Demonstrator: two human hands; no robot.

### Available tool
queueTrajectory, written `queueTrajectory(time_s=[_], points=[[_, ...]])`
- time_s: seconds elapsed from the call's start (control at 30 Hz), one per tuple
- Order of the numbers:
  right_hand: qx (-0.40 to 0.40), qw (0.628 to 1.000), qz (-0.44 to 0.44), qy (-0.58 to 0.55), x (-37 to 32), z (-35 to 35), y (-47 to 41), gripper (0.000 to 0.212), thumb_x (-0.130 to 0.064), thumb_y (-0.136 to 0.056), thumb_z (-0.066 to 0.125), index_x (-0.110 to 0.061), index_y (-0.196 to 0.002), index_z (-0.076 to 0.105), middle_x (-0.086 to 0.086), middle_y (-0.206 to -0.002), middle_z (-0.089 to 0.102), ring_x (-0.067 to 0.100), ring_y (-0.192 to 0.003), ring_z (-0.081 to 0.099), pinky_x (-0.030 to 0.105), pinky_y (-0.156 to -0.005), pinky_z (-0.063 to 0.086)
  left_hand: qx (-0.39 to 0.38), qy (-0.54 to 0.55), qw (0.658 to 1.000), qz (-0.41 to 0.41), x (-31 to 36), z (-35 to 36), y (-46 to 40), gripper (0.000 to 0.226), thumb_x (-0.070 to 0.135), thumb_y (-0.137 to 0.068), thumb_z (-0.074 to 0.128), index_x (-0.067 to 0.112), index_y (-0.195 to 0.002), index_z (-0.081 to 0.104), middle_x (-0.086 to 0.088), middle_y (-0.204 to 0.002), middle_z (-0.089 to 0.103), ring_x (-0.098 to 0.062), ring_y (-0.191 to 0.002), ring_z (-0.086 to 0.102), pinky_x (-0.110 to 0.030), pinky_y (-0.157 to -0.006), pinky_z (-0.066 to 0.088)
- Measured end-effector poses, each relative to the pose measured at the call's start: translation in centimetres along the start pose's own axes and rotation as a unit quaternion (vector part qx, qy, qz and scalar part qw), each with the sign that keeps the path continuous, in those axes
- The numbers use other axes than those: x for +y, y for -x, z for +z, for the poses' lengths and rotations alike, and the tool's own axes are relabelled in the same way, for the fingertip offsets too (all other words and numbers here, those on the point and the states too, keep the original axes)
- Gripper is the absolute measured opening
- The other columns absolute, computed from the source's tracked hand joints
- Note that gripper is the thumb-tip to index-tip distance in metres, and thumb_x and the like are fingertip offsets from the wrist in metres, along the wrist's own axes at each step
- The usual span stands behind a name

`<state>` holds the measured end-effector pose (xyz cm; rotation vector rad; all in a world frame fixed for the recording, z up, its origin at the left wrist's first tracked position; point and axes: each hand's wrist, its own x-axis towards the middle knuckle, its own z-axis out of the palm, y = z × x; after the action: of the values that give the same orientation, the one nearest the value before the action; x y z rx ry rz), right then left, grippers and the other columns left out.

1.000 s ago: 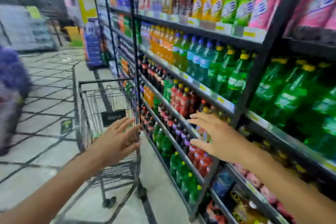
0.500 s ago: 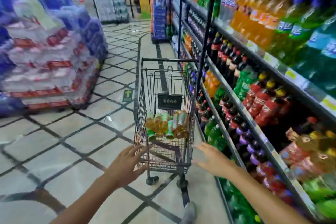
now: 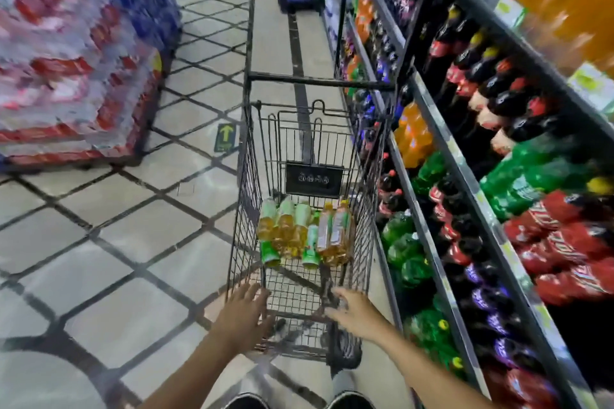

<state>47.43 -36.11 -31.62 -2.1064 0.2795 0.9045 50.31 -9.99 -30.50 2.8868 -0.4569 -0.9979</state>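
A black wire shopping cart (image 3: 246,176) stands in the aisle right in front of me, its handle bar (image 3: 319,81) at the far end. Several amber drink bottles with green labels (image 3: 305,232) lie on the cart's floor. My left hand (image 3: 244,315) reaches the cart's near left corner with straight, spread fingers against the wire. On the near right rim my right hand (image 3: 352,309) rests with its fingers loosely extended. Neither hand holds a bottle.
A tall shelf of soda bottles (image 3: 498,176) runs close along the cart's right side. A pallet of shrink-wrapped bottle packs (image 3: 76,60) stands at the left. Tiled floor with an arrow sticker (image 3: 226,138) lies between. My shoes (image 3: 349,400) show below.
My view swung from the shelf down to the cart. My right hand left the shelf bottles, and both hands moved down onto the cart's near end.
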Motion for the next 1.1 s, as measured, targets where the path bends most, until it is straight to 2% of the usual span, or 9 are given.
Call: queueTrajectory(time_s=[0.1,0.3,0.47,0.6,0.67,0.77,0.83,0.97,1.1], points=[[-0.013,0.999,0.041,-0.02,-0.4,0.3,-4.4,0.066,-0.044,-0.095,0.065,-0.021,-0.152,0.04,-0.002,-0.152,0.047,0.016,-0.135,0.05,0.031,-0.111,0.041,-0.022,0.011,0.999,0.021,-1.6,0.4,-4.9,0.105,0.072,-0.073,-0.005,0.022,-0.161,0.021,-0.006,-0.169,0.015,-0.031,-0.156,0.012,-0.045,-0.125,0.013],[0.02,0.984,0.143,-0.108,0.6,2.2,-14.3,0.067,-0.033,-0.095,0.068,-0.015,-0.152,0.037,0.002,-0.149,0.05,0.017,-0.121,0.057,0.03,-0.105,0.044,-0.072,0.029,0.997,0.017,-6.3,4.4,-17.1,0.068,0.045,-0.106,0.035,0.018,-0.162,0.009,-0.011,-0.17,0.008,-0.031,-0.157,0.005,-0.047,-0.128,0.011],[0.015,0.96,0.208,-0.187,3.9,5.1,-22.8,0.07,-0.027,-0.093,0.071,-0.008,-0.15,0.036,0.008,-0.145,0.053,0.014,-0.107,0.056,0.017,-0.07,0.048,-0.113,0.161,0.979,-0.051,-8.4,8.3,-23.9,0.079,0.045,-0.104,0.045,0.011,-0.162,0.002,-0.015,-0.17,0.001,-0.034,-0.157,0.004,-0.047,-0.126,0.011],[0.052,0.93,0.225,-0.287,6.5,6.9,-29.9,0.069,-0.03,-0.091,0.073,-0.01,-0.148,0.039,0.008,-0.142,0.055,0.018,-0.111,0.056,0.029,-0.094,0.044,-0.019,0.324,0.931,-0.169,-8.4,11.0,-30.4,0.074,0.031,-0.099,0.062,0.002,-0.156,0.024,-0.019,-0.161,0.027,-0.036,-0.15,0.025,-0.043,-0.124,0.022],[0.071,0.919,0.22,-0.32,7.6,7.5,-33.5,0.038,-0.038,-0.091,0.071,-0.021,-0.123,0.057,-0.001,-0.124,0.065,0.018,-0.111,0.058,0.038,-0.102,0.046,0.042,0.375,0.9,-0.218,-8.6,12.5,-33.9,0.059,0.019,-0.099,0.061,-0.003,-0.148,0.038,-0.023,-0.147,0.045,-0.04,-0.139,0.039,-0.041,-0.116,0.033],[0.16,0.91,0.191,-0.33,9.0,8.9,-36.3,0.036,-0.054,-0.087,0.071,-0.022,-0.102,0.07,-0.01,-0.094,0.073,0.005,-0.096,0.069,0.025,-0.086,0.055,0.081,0.409,0.872,-0.255,-8.3,15.4,-37.5,0.052,0.023,-0.096,0.058,0.001,-0.141,0.045,-0.022,-0.135,0.053,-0.042,-0.126,0.05,-0.053,-0.109,0.042],[0.212,0.908,0.163,-0.324,9.1,10.0,-36.4,0.022,-0.04,-0.09,0.073,-0.021,-0.101,0.07,-0.007,-0.091,0.073,-0.005,-0.083,0.068,0.011,-0.066,0.048,0.093,0.423,0.858,-0.277,-8.1,16.7,-38.6,0.061,0.028,-0.095,0.066,0.007,-0.146,0.039,-0.017,-0.133,0.053,-0.035,-0.124,0.051,-0.052,-0.107,0.046],[0.22,0.894,0.15,-0.362,9.6,11.3,-36.2,0.023,-0.015,-0.089,0.076,-0.004,-0.108,0.069,0.005,-0.101,0.073,-0.007,-0.079,0.068,0.007,-0.066,0.048,0.12,0.433,0.838,-0.31,-7.9,18.1,-39.8,0.062,0.02,-0.091,0.073,0.01,-0.142,0.041,-0.012,-0.126,0.059,-0.029,-0.117,0.058,-0.049,-0.103,0.051],[0.213,0.883,0.17,-0.382,9.9,11.6,-36.3,0.034,-0.018,-0.084,0.081,-0.005,-0.11,0.065,-0.002,-0.096,0.072,-0.01,-0.074,0.066,0.01,-0.068,0.049,0.126,0.404,0.854,-0.302,-8.4,18.0,-39.5,0.058,0.021,-0.091,0.073,0.005,-0.139,0.045,-0.017,-0.122,0.062,-0.034,-0.111,0.061,-0.041,-0.094,0.052]])
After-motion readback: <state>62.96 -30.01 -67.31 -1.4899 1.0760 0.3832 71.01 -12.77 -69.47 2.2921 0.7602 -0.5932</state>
